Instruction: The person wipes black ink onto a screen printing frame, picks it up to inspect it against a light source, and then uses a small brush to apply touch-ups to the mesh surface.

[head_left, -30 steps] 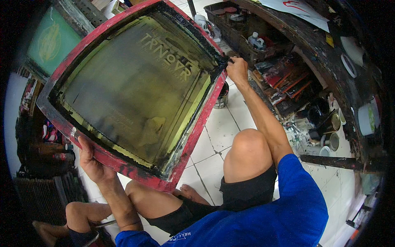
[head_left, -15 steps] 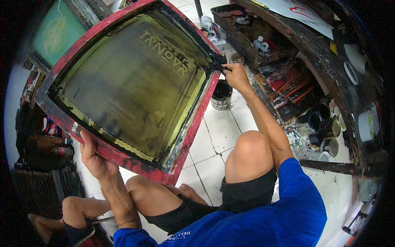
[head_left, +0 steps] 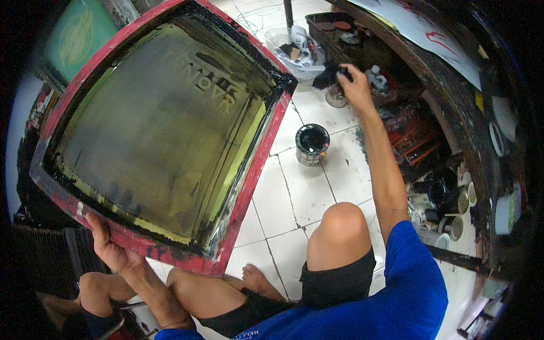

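Observation:
A red-edged printing screen point(head_left: 170, 136) tilts before me. Its mesh is smeared black and yellow-green, with pale lettering near the top. My left hand point(head_left: 116, 255) grips the frame's lower left edge, thumb on the near face and fingers partly hidden behind it. Beyond the screen's right side, my right hand point(head_left: 357, 88) is closed, its fingers pinching what looks like a black rag point(head_left: 324, 77), blurred and dark. Just below that hand stands a small round jar point(head_left: 336, 96). A can of black ink point(head_left: 312, 144) sits on the tiles between the screen and my right arm.
A clear plastic bag with bottles point(head_left: 294, 54) lies on the far floor. Right of it runs a dark workbench point(head_left: 419, 62) with cluttered shelves and several tins point(head_left: 450, 226) beneath. A green screen point(head_left: 73, 37) leans far left. Another person's bare knee point(head_left: 96, 282) shows at lower left.
My right hand has left the screen's right corner and moved away to the far right, over the small jar. The screen has shifted a little left and down, still in my left hand.

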A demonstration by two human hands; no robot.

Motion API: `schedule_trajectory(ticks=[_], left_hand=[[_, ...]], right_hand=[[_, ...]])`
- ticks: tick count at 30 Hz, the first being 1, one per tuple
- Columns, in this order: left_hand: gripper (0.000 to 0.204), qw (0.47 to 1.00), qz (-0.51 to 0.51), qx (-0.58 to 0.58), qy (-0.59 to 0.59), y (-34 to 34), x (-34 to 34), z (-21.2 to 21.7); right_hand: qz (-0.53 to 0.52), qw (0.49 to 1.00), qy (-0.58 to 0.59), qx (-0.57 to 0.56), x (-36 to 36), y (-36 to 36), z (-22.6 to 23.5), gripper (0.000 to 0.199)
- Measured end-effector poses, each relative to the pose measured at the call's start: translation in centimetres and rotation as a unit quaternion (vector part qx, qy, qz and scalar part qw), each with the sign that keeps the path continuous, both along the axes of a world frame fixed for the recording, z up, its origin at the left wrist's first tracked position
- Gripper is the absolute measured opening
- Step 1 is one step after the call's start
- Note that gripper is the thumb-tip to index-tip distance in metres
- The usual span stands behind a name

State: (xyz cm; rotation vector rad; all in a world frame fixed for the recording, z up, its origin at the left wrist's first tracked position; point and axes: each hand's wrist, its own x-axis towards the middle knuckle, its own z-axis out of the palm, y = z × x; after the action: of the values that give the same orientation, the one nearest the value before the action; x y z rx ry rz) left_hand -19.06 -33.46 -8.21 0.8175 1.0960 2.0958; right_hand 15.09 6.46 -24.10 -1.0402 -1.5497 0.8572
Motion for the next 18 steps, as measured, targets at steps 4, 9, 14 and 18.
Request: schedule_trajectory(ticks=[4, 9, 14, 18], left_hand=[[0.035, 0.999, 0.043, 0.006, -0.005, -0.7, 1.1, 1.9], [0.033, 0.998, 0.021, -0.049, 0.027, -0.7, 1.0, 2.8], [0.034, 0.994, -0.064, -0.081, 0.033, -0.9, 0.9, 3.1], [0.041, 0.980, -0.183, -0.069, 0.024, -0.6, 1.0, 3.4]], right_hand=[[-0.029, 0.999, 0.007, 0.041, -2.8, 10.4, 0.3, 0.026], [-0.129, 0.989, -0.066, 0.009, -5.6, 24.5, -4.1, 0.034], [-0.116, 0.993, -0.001, 0.025, -2.9, 21.1, -6.8, 0.034], [-0.061, 0.993, 0.077, -0.068, 3.0, 10.0, -12.7, 0.036]])
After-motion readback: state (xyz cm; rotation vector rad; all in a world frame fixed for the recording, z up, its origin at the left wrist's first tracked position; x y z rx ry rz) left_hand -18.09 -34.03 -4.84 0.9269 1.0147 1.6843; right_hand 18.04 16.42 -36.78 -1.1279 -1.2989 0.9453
